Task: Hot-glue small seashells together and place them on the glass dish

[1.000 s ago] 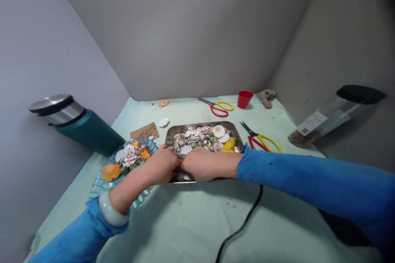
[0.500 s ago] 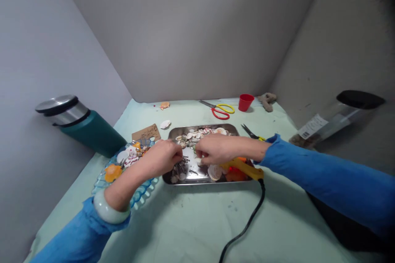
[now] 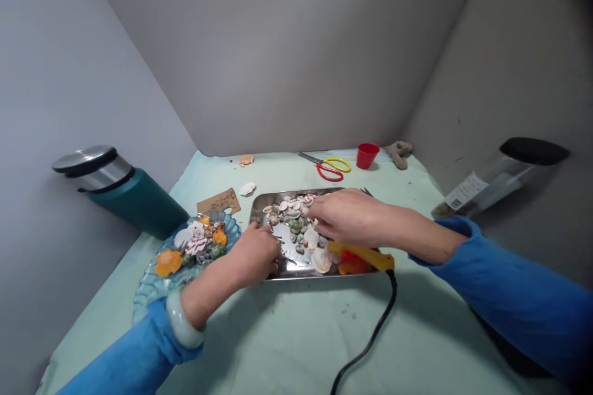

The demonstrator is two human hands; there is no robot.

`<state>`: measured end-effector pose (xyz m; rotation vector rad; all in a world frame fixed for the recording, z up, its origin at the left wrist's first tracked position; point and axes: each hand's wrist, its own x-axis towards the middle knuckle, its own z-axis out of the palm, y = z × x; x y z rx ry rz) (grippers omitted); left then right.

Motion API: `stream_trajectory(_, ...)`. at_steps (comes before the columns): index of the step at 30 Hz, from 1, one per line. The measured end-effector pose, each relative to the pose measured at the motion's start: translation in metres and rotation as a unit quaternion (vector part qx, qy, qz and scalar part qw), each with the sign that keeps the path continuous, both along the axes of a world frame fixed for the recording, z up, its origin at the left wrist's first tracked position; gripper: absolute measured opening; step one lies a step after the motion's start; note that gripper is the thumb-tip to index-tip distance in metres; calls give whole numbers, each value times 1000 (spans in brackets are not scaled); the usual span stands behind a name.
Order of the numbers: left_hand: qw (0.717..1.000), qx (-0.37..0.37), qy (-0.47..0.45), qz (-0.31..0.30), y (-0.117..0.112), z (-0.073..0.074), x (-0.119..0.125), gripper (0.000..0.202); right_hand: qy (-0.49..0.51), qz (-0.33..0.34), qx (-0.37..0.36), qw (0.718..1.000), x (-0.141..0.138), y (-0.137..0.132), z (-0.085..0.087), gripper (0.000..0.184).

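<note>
A metal tray (image 3: pixel 303 268) holds small shells (image 3: pixel 291 203), green pebble-like shells (image 3: pixel 295 226) and a pale scallop shell (image 3: pixel 321 261). My left hand (image 3: pixel 257 253) reaches over its left edge with fingers curled down among small dark pieces; whatever they pinch is hidden. Over the shells at the tray's right half, my right hand (image 3: pixel 354 216) has its fingers bent loosely and slightly apart, with nothing visible in them. Below it, a yellow tool handle with a cord, resembling a glue gun (image 3: pixel 370 255), lies across the tray by an orange piece (image 3: pixel 353 264).
Left of the tray, a blue glass plate (image 3: pixel 147 289) bears shell decorations, beside a teal bottle (image 3: pixel 143 203). Behind are a brown card (image 3: pixel 217 200), scissors (image 3: pixel 330 170), a red cup (image 3: pixel 367 155) and driftwood-like lump (image 3: pixel 398 154). A clear jar (image 3: pixel 491 176) stands right; a black cord (image 3: pixel 380 327) crosses the front.
My right hand has moved right and up from the tray's middle, uncovering green shells. My left hand has shifted lower and slightly right, over the dark pieces.
</note>
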<state>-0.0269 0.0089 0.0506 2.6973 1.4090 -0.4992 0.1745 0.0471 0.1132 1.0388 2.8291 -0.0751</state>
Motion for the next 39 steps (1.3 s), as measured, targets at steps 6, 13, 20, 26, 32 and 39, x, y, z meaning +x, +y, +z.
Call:
stream_trajectory(6, 1000, 15, -21, 14, 0, -3, -5, 7, 90, -69, 13, 993, 48, -17, -22, 23)
stream_trajectory(13, 992, 80, -89, 34, 21, 25, 1, 21, 45, -160, 20, 986, 62, -49, -57, 15)
stream_trajectory(20, 999, 24, -40, -3, 15, 23, -8, 15, 90, -172, -6, 981, 66, -49, -58, 13)
stream_trajectory(26, 999, 31, 9, 1, 5, 9, -20, 15, 295, -214, -187, 912, 93, -39, -45, 34)
stream_trajectory(32, 998, 48, 32, 2, 7, 4, -17, 10, 612, -253, -444, 604, 85, -40, -64, 37)
stream_trajectory(39, 998, 56, 42, -3, 7, -1, -12, 13, 671, -179, -603, 392, 62, -49, -89, 13)
